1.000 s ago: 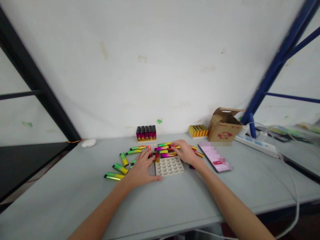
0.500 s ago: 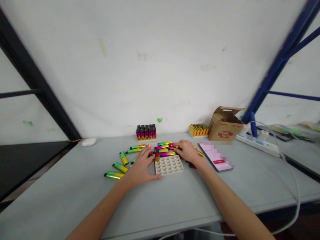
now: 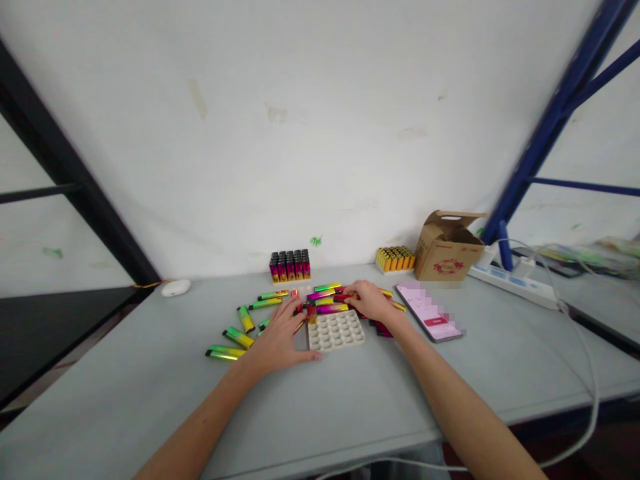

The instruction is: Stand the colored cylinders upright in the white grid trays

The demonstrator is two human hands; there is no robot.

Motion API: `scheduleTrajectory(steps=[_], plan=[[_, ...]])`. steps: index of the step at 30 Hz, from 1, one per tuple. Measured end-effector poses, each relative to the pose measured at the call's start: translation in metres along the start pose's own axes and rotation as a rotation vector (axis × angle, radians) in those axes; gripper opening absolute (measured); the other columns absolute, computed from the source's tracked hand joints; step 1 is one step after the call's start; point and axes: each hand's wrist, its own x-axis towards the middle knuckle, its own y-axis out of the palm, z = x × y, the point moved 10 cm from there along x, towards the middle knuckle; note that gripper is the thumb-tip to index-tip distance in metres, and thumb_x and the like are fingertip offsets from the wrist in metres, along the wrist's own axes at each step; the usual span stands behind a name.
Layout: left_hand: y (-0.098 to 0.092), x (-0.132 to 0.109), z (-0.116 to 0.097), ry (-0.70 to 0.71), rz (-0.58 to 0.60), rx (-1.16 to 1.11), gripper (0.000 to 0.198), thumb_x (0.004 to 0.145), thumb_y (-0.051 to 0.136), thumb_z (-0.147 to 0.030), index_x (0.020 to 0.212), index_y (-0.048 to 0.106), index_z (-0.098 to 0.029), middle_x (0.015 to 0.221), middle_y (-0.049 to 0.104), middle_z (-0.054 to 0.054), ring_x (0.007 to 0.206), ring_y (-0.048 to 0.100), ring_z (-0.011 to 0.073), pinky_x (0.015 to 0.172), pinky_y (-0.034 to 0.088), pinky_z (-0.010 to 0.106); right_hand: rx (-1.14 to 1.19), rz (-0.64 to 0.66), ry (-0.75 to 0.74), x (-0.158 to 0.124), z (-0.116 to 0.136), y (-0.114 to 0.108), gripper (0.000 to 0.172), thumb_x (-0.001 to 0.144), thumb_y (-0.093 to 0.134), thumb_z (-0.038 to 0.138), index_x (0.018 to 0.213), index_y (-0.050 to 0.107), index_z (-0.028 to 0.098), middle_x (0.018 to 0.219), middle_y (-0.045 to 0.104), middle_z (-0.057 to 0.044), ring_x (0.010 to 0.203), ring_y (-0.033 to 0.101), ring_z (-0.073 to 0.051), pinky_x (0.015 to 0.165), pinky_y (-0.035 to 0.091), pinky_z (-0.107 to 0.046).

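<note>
A beige tray with rows of round holes (image 3: pixel 336 330) lies on the grey table (image 3: pixel 320 393). One red lighter (image 3: pixel 312 313) stands in its far left corner. My left hand (image 3: pixel 278 339) lies flat and open beside the tray's left edge, thumb along the near corner. My right hand (image 3: pixel 369 301) is curled over the loose lighters (image 3: pixel 327 294) just beyond the tray, fingers closing on a red and yellow one. More green and yellow lighters (image 3: pixel 235 337) lie scattered to the left.
Against the wall stand a block of pink lighters (image 3: pixel 291 265), a block of yellow lighters (image 3: pixel 395 259) and an open cardboard box (image 3: pixel 447 248). A phone (image 3: pixel 429 321) lies right of the tray. A power strip (image 3: pixel 515 283) with cables is at right, a white mouse (image 3: pixel 176 287) at left.
The view drifted slightly; both hands stay almost in place. My right hand's fingers curled a little tighter over the loose lighters behind the tray.
</note>
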Motion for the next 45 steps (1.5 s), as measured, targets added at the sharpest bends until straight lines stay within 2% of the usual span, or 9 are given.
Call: scheduleTrajectory(steps=[4,8,14,20,27,34,36,42,45], plan=[[-0.002,0.0,-0.001,0.002,-0.009,0.002,0.077,0.06,0.068,-0.074,0.109,0.064,-0.015,0.137,0.048,0.02,0.134,0.034,0.0408,0.108,0.033,0.059,0.133,-0.077,-0.034,-0.002,0.001,-0.008,0.015,0.086,0.057,0.026,0.091,0.067,0.017,0.094,0.067,-0.009,0.089,0.059,-0.021,0.084,0.043,-0.033],[-0.003,0.0,-0.001,0.008,-0.016,0.005,0.076,0.061,0.069,-0.073,0.108,0.065,-0.014,0.137,0.048,0.021,0.134,0.034,0.0415,0.108,0.034,0.059,0.666,-0.294,0.04,-0.008,-0.005,-0.033,0.019,0.089,0.05,0.038,0.093,0.051,0.02,0.094,0.066,-0.006,0.091,0.059,-0.019,0.087,0.045,-0.037],[-0.002,0.0,-0.001,0.004,-0.006,-0.003,0.076,0.06,0.069,-0.073,0.108,0.065,-0.014,0.138,0.047,0.022,0.135,0.034,0.0412,0.108,0.033,0.059,1.416,-0.224,0.27,-0.011,0.004,-0.019,0.028,0.078,0.065,0.037,0.097,0.05,0.023,0.08,0.061,0.001,0.072,0.061,-0.014,0.061,0.051,-0.026],[-0.002,0.0,-0.001,0.008,-0.015,-0.012,0.077,0.06,0.068,-0.074,0.108,0.065,-0.015,0.137,0.048,0.021,0.134,0.034,0.041,0.108,0.033,0.059,1.516,-0.074,0.317,-0.015,0.02,-0.007,0.022,0.067,0.065,0.021,0.088,0.056,0.02,0.077,0.06,0.0,0.065,0.055,-0.012,0.045,0.038,-0.018],[0.001,-0.001,0.0,0.004,-0.012,0.007,0.077,0.061,0.068,-0.073,0.11,0.064,-0.014,0.138,0.046,0.022,0.135,0.033,0.0412,0.109,0.033,0.058,1.596,-0.014,0.294,-0.016,0.028,0.0,0.028,0.074,0.067,0.033,0.074,0.041,0.022,0.054,0.036,0.011,0.038,0.02,-0.004,0.036,0.013,-0.018],[0.0,0.0,-0.001,-0.005,0.018,0.017,0.081,0.061,0.065,-0.076,0.112,0.063,-0.013,0.139,0.045,0.023,0.136,0.032,0.0412,0.109,0.032,0.058,1.543,-0.081,0.347,-0.017,0.016,-0.004,0.025,0.076,0.064,0.042,0.085,0.052,0.021,0.075,0.053,0.004,0.062,0.053,-0.009,0.044,0.037,-0.018],[0.0,0.0,-0.001,-0.013,0.022,0.017,0.081,0.061,0.066,-0.075,0.111,0.064,-0.012,0.14,0.044,0.023,0.136,0.032,0.0413,0.109,0.032,0.058,1.563,-0.054,0.368,-0.017,0.013,-0.003,0.023,0.076,0.059,0.038,0.09,0.055,0.02,0.072,0.05,0.005,0.058,0.05,-0.009,0.045,0.038,-0.018],[0.001,0.0,-0.001,-0.007,0.016,0.015,0.081,0.061,0.067,-0.074,0.11,0.064,-0.01,0.139,0.044,0.025,0.135,0.033,0.042,0.109,0.032,0.058,1.693,0.085,0.424,-0.02,0.018,0.011,0.016,0.074,0.056,0.033,0.08,0.047,0.022,0.052,0.03,0.011,0.038,0.016,-0.005,0.035,0.01,-0.017],[0.0,-0.001,-0.001,0.02,-0.014,0.007,0.08,0.062,0.067,-0.073,0.113,0.063,-0.012,0.14,0.044,0.024,0.136,0.033,0.0407,0.109,0.033,0.058,1.684,0.07,0.366,-0.02,0.024,0.009,0.024,0.075,0.063,0.038,0.079,0.047,0.021,0.056,0.039,0.009,0.041,0.027,-0.005,0.036,0.015,-0.016]])
